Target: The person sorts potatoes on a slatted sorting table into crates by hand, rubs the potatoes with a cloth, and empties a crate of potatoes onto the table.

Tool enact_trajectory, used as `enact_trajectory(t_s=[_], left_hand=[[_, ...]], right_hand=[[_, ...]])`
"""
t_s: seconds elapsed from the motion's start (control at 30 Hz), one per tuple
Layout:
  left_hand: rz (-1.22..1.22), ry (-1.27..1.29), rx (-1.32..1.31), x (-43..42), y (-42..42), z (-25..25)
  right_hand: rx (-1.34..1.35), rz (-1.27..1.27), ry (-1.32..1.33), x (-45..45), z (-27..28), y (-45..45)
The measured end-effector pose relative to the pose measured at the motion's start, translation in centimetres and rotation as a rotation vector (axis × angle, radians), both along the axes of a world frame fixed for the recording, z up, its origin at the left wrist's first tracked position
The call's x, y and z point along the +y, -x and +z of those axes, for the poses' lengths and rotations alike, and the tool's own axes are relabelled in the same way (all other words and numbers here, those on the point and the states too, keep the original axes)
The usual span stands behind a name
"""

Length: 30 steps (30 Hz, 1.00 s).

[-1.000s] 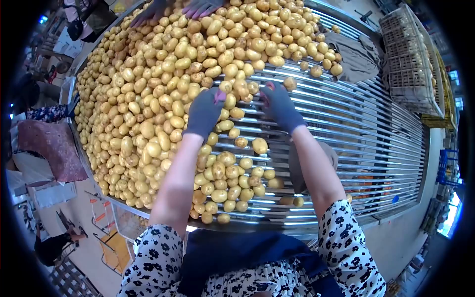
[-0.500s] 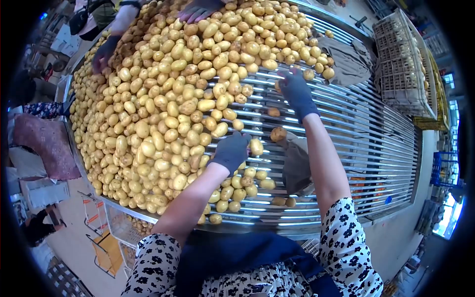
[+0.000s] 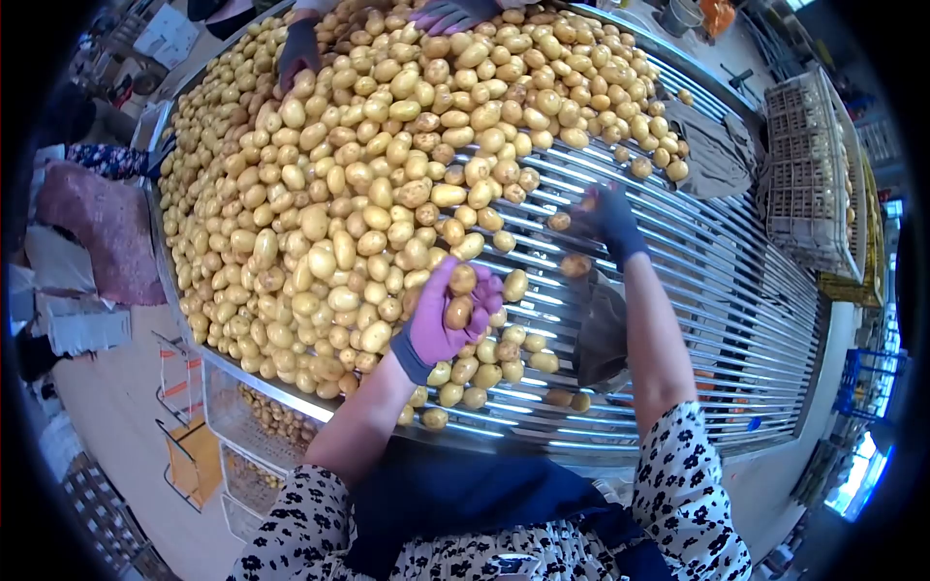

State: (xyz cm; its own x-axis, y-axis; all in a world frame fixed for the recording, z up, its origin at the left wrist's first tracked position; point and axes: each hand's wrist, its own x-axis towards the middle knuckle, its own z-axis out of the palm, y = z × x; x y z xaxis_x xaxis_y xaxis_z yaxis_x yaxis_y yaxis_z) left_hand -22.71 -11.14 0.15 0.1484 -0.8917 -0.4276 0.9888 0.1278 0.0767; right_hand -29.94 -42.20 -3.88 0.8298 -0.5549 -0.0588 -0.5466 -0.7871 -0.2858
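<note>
A big heap of potatoes (image 3: 320, 213) covers the left and middle of a metal roller table (image 3: 697, 281). My left hand (image 3: 448, 315), gloved with a pink palm turned up, holds two potatoes (image 3: 461, 295) in its curled fingers over the heap's lower right edge. Over the bare rollers to the right is my right hand (image 3: 608, 221) in a grey glove, its fingers bent and blurred. One potato (image 3: 559, 222) lies beside its fingertips and another (image 3: 575, 265) sits below it. Whether the right hand grips anything is unclear.
Another person's gloved hands (image 3: 298, 50) reach into the heap at the top. A grey cloth (image 3: 712, 150) lies at the upper right, a darker cloth (image 3: 603, 334) near the middle rollers. Stacked crates (image 3: 809, 174) stand right; a crate of potatoes (image 3: 257, 416) is below the table's left edge.
My left hand has turned palm up, now showing two potatoes. My right hand has come down from the upper rollers. The other person's hands have shifted on the heap.
</note>
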Motion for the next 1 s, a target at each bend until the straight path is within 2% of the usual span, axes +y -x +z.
enact_trajectory(t_s=[0.03, 0.07, 0.1, 0.13, 0.17, 0.2, 0.23, 0.27, 0.3, 0.37, 0.43, 0.47, 0.5, 0.53, 0.57, 0.6, 0.63, 0.67, 0.7, 0.73, 0.8, 0.83, 0.9, 0.93, 0.97, 1.0], left_hand=[[0.12, 0.11, 0.265, 0.2, 0.1, -0.4], [0.215, 0.253, 0.311, 0.7, 0.5, -1.6], [0.232, 0.262, 0.312, 0.9, 0.9, -1.1], [0.312, 0.326, 0.209, 1.6, 1.5, -0.3], [0.39, 0.38, 0.097, 2.5, 2.0, 0.3], [0.429, 0.411, 0.066, 3.6, 2.5, 0.2], [0.641, 0.385, -0.292, 4.6, 4.1, 1.2], [0.535, 0.025, -0.406, 7.1, 4.2, 1.2], [0.418, -0.336, -0.501, 9.9, 4.2, 1.1], [0.882, -0.579, -0.803, 13.2, 6.0, -0.7], [0.847, -0.648, -0.898, 20.4, 7.0, -1.1], [0.798, -0.708, -0.986, 24.7, 7.1, -1.2], [0.75, -0.766, -1.069, 27.9, 7.0, -1.1], [0.949, -0.284, -0.768, 29.8, 6.7, -0.3], [1.087, 0.204, -0.439, 31.5, 6.3, 0.5], [1.231, -0.103, -0.473, 34.0, 6.6, 0.2], [1.352, -0.414, -0.499, 37.2, 7.3, -0.2], [1.387, -0.494, -0.356, 41.4, 7.4, -1.9], [1.412, -0.576, -0.213, 45.8, 7.3, -4.6], [1.398, -0.562, -0.211, 50.3, 7.7, -7.8], [0.846, -1.337, -0.665, 56.1, 7.8, -12.9], [0.833, -1.325, -0.675, 54.3, 6.9, -11.4], [1.326, -1.4, -0.516, 45.7, 3.8, -4.2], [1.254, -1.571, -0.596, 42.6, 2.1, -2.8], [1.118, -1.43, -0.844, 40.8, 0.2, -3.1], [0.981, -1.272, -1.075, 39.0, -1.8, -3.3]], right_hand=[[-0.165, -0.174, -0.55, 1.5, 0.8, 0.7], [-0.328, -0.345, -1.099, 3.3, 1.8, 1.1], [-0.475, -0.29, -1.01, 6.4, 3.2, 1.3], [-0.606, -0.257, -1.045, 10.9, 6.7, 1.4], [-0.728, -0.073, -0.923, 14.4, 6.9, 1.4], [-0.722, 0.153, -0.683, 17.8, 8.2, 1.3], [-0.67, 0.258, -0.576, 21.2, 7.3, 1.7], [-0.654, 0.386, -0.518, 24.7, 8.5, 1.1], [-0.62, 0.558, -0.197, 27.6, 9.3, 0.6], [-0.469, 0.755, -0.129, 32.9, 9.3, 0.0], [-0.472, 0.905, -0.293, 36.3, 10.0, -0.4], [-0.474, 0.907, -0.301, 37.3, 10.1, -0.7], [-0.367, 0.855, -0.55, 37.8, 10.2, -1.5], [-0.252, 0.794, -0.791, 38.1, 10.3, -2.4], [-0.344, 0.754, -0.603, 37.5, 9.3, -3.5], [-0.247, 0.623, -0.592, 36.3, 10.2, -4.9], [-0.257, 0.612, -0.295, 35.2, 8.2, -6.5], [-0.38, 0.541, -0.132, 34.1, 6.2, -7.5], [-0.24, 0.497, -0.001, 33.1, 5.5, -7.9], [-0.149, 0.471, 0.05, 32.5, 5.3, -8.0], [-0.138, 0.495, 0.008, 32.0, 2.9, -8.9], [-0.13, 0.531, -0.045, 31.9, 1.6, -9.3], [-0.224, 0.461, -0.046, 32.0, 0.9, -9.4], [-0.182, 0.478, -0.115, 31.6, 1.1, -9.4], [-0.14, 0.498, -0.186, 31.1, 1.3, -9.1], [-0.25, 0.453, -0.341, 30.8, 1.2, -8.6]])
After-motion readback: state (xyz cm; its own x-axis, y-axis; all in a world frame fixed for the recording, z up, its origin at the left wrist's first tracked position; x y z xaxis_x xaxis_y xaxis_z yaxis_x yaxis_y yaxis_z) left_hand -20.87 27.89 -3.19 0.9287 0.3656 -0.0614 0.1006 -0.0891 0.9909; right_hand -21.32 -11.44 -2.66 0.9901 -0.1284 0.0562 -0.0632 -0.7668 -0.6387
